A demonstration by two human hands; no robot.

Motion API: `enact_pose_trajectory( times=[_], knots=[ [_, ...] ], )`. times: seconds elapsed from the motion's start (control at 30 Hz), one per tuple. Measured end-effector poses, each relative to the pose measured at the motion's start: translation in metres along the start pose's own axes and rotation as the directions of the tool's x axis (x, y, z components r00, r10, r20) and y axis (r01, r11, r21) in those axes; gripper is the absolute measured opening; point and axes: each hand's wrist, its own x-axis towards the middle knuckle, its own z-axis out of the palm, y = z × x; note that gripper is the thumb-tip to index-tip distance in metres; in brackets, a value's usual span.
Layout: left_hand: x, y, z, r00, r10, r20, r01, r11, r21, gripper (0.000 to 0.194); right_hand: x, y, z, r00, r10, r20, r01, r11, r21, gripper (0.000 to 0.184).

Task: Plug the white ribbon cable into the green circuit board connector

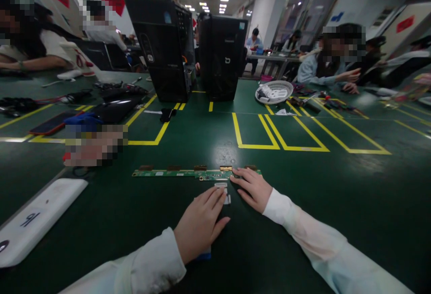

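A long, narrow green circuit board (168, 173) with several brown tabs along its far edge lies crosswise on the table. My right hand (252, 189) rests over its right end, fingers spread and touching the board. Just in front of the board, my left hand (204, 220) lies palm down, with fingers stretched out and thumb apart. Under its fingertips shows a pale, flat piece like a ribbon cable end (221, 186). A blue end (204, 256) sticks out below the same hand; whether the two join is hidden.
Two black computer towers (220, 56) stand ahead. A white basket (274, 92) holds small parts at the back right. On the left lie a white elongated device (40, 217), cables and a dark panel (116, 107). Yellow tape (259, 147) marks the green table. Other people sit around.
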Motion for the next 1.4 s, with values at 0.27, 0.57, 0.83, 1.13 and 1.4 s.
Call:
enact_pose_trajectory(
  times=[0.27,0.57,0.83,1.13,1.4],
  knots=[
    [-0.0001,0.0008,0.002,1.0,0.002,-0.02,-0.001,1.0,0.027,0.052,-0.0004,-0.0055,-0.0079,0.998,0.01,0.054,-0.01,1.0,0.003,0.039],
    [0.0018,-0.0009,0.0011,1.0,-0.013,-0.008,0.013,1.0,0.004,0.052,-0.0021,-0.0032,-0.0025,0.999,0.009,0.034,-0.01,1.0,0.008,0.04],
    [0.0029,-0.0008,0.004,0.998,-0.049,-0.035,0.049,0.999,-0.01,0.049,-0.0031,-0.0026,-0.0046,0.999,0.011,0.053,-0.013,0.999,0.041,0.041],
    [0.0062,0.0037,-0.0006,0.997,-0.071,-0.012,0.071,0.997,-0.005,0.047,-0.003,-0.0028,-0.0079,0.996,0.019,0.081,-0.023,0.998,0.054,0.042],
    [0.006,0.0022,-0.0029,0.998,-0.065,-0.006,0.065,0.996,-0.066,0.051,-0.0021,-0.0005,-0.0067,0.997,0.007,0.074,-0.01,0.999,0.039,0.039]
  ],
)
